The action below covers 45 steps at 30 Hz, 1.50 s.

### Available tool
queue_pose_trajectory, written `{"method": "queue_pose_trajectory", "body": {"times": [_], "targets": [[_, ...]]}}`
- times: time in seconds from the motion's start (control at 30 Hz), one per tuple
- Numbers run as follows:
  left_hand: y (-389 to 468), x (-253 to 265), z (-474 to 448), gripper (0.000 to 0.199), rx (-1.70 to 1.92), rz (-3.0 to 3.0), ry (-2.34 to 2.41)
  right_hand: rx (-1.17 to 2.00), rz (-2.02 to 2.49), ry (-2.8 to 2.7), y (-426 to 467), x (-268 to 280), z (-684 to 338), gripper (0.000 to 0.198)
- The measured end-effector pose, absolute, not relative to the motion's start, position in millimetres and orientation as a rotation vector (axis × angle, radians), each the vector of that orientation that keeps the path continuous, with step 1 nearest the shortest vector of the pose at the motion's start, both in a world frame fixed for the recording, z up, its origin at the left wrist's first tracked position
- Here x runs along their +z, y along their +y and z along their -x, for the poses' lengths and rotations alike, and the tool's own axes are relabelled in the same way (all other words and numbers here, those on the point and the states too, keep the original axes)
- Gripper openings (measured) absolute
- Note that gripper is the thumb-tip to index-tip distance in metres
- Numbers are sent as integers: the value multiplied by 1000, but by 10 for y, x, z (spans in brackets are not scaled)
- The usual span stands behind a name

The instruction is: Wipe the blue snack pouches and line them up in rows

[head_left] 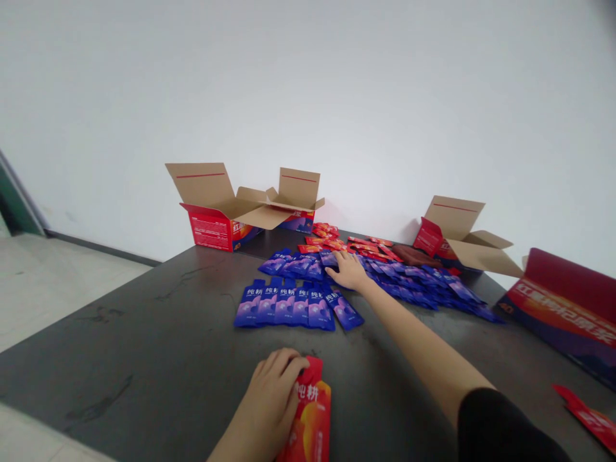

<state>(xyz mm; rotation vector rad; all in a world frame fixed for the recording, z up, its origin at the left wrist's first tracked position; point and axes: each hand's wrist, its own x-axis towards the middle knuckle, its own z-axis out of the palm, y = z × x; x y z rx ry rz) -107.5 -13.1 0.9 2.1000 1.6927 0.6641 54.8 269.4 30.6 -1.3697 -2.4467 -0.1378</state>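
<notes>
My left hand point(273, 398) is closed around the left side of a red-and-orange pouch point(312, 417) at the table's near edge, with its fingertips by the cap end. Whether more pouches lie beneath that one I cannot tell. Farther out, my right hand point(347, 269) stretches over the pile of blue-purple pouches point(409, 279), thumb apart from the fingers. Its fingertips are beside the loose red pouches point(323, 240), and their contact is hidden. Between the hands lies an overlapping row of blue pouches point(287, 305), with one tilted pouch point(344, 310) at its right end.
Two open cartons, one larger point(212, 228) and one smaller point(301, 221), stand at the back left. Another open carton point(436, 240) is at the back right. A red-purple box point(563, 314) and a red packet point(590, 414) lie on the right of the dark table point(158, 340).
</notes>
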Motion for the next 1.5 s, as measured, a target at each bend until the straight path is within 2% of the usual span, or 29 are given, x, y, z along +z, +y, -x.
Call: {"method": "queue_pose_trajectory", "body": {"times": [0.13,0.23,0.33,0.4,0.53,0.67,0.8,0.93,1.17,1.3,1.5], "targets": [[-135,14,1073,39,670,-2103,1695,-167,1250,-2351,2394,417,-667,44],[-134,13,1061,39,660,-2114,1705,38,1257,-2275,2111,423,-775,31],[-131,12,1047,38,663,-2126,1727,245,1292,-2278,1860,357,-812,28],[-133,3,1044,37,671,-2134,1732,260,1243,-2375,1724,284,-796,33],[-138,2,1063,35,735,-2155,1705,208,1299,-2589,1495,89,-764,60],[-25,168,1078,33,785,-2246,1704,49,1418,-2584,1317,-52,-851,57],[384,389,1021,35,696,-2476,1760,125,1506,-2578,1264,-29,-1151,69],[915,319,941,48,522,-2496,1827,223,1417,-2481,1390,137,-1574,52],[1131,-7,945,80,386,-2504,1690,-115,1729,-2209,2159,634,-1925,50],[1064,2,920,72,318,-2510,1669,-189,1876,-2119,2650,718,-1907,50],[1102,2,850,57,316,-2631,1673,-274,1996,-2055,2954,542,-2100,36]]}}
